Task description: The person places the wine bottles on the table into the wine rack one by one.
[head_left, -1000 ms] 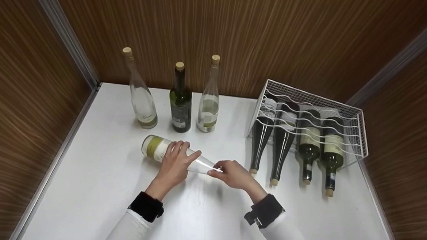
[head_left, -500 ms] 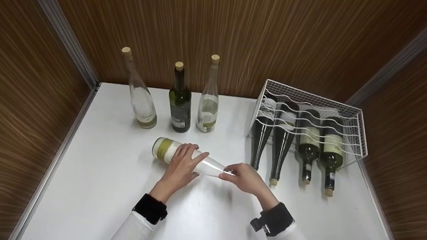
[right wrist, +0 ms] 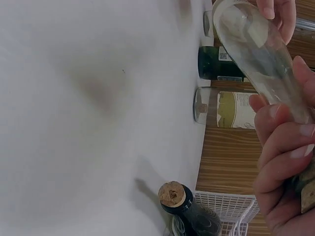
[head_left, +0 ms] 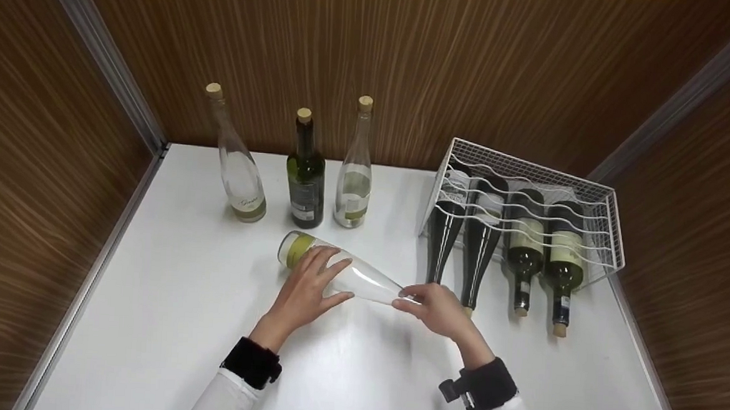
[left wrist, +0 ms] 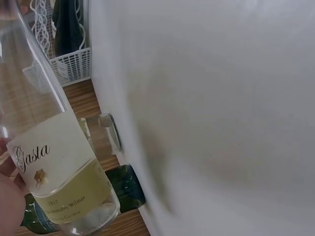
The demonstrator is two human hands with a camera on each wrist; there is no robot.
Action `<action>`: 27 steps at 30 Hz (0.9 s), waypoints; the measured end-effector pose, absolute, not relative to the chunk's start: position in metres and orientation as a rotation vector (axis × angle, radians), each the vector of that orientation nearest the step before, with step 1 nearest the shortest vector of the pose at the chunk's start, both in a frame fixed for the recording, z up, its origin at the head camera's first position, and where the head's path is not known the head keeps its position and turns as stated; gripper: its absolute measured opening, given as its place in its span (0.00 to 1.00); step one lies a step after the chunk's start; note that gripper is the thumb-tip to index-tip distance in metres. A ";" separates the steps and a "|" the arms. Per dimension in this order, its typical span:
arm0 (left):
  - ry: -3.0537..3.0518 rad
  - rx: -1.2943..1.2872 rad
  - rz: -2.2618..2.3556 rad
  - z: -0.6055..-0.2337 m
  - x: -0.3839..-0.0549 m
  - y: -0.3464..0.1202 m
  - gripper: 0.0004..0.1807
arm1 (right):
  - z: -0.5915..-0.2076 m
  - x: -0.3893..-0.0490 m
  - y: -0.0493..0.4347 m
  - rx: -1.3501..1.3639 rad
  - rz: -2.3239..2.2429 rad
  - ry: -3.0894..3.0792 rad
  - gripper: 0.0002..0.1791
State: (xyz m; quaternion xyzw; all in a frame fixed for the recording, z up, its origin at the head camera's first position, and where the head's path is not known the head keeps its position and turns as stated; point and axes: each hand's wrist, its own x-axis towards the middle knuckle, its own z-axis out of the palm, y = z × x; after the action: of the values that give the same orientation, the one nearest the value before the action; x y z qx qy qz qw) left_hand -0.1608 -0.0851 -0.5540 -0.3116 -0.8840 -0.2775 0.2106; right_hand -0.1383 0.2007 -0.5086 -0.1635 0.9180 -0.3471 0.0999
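Observation:
A clear glass wine bottle [head_left: 367, 281] with a white and olive label slants over the white table, its base to the left. My left hand [head_left: 304, 284] lies over the labelled part, fingers extended and thumb spread out along the near side. My right hand [head_left: 439, 310] pinches the slim neck between thumb and fingers. In the left wrist view the bottle's label [left wrist: 59, 162] faces the camera, and fingers show at its left edge. Seen from the right wrist, curled fingers [right wrist: 283, 152] wrap the neck, with a bit of cork [right wrist: 308, 189] showing below them.
At the back stand a clear bottle [head_left: 241, 176], a dark green bottle [head_left: 306, 189] and another clear bottle [head_left: 355, 186], all corked. On the right, a white wire rack [head_left: 617, 227] holds several dark bottles lying with necks toward me. Wood-grain walls [head_left: 323, 46] enclose the table.
The bottle has moved to the right with my right hand, its neck now overlapping the rack's left bottles in the head view. My left thumb has spread outward as the bottle moved past that hand.

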 end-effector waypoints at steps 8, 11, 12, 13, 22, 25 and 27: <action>-2.522 -0.772 -0.820 -0.558 -0.158 -0.088 0.27 | -0.509 -0.135 0.219 -0.356 -1.121 2.671 0.20; -2.547 -0.724 -0.847 -0.559 -0.156 -0.087 0.27 | -0.509 -0.134 0.228 -0.319 -1.154 2.651 0.21; -2.553 -0.714 -0.853 -0.559 -0.155 -0.087 0.27 | -0.509 -0.134 0.231 -0.305 -1.160 2.645 0.21; -2.558 -0.704 -0.860 -0.559 -0.155 -0.086 0.28 | -0.508 -0.134 0.234 -0.288 -1.169 2.639 0.22; -2.605 -0.678 -0.845 -0.563 -0.153 -0.085 0.28 | -0.502 -0.128 0.259 -0.194 -1.182 2.637 0.21; -2.628 -0.671 -0.858 -0.565 -0.153 -0.085 0.27 | -0.499 -0.125 0.268 -0.180 -1.163 2.651 0.21; -2.633 -0.658 -0.877 -0.566 -0.153 -0.085 0.27 | -0.498 -0.124 0.272 -0.172 -1.145 2.667 0.22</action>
State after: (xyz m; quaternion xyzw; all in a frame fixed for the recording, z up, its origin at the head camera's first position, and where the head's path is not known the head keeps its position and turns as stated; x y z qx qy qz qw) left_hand -0.1529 -0.0849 -0.5659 -0.2283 -0.9136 -0.3042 0.1442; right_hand -0.1241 0.2725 -0.4979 -0.0588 0.9110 -0.3911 0.1166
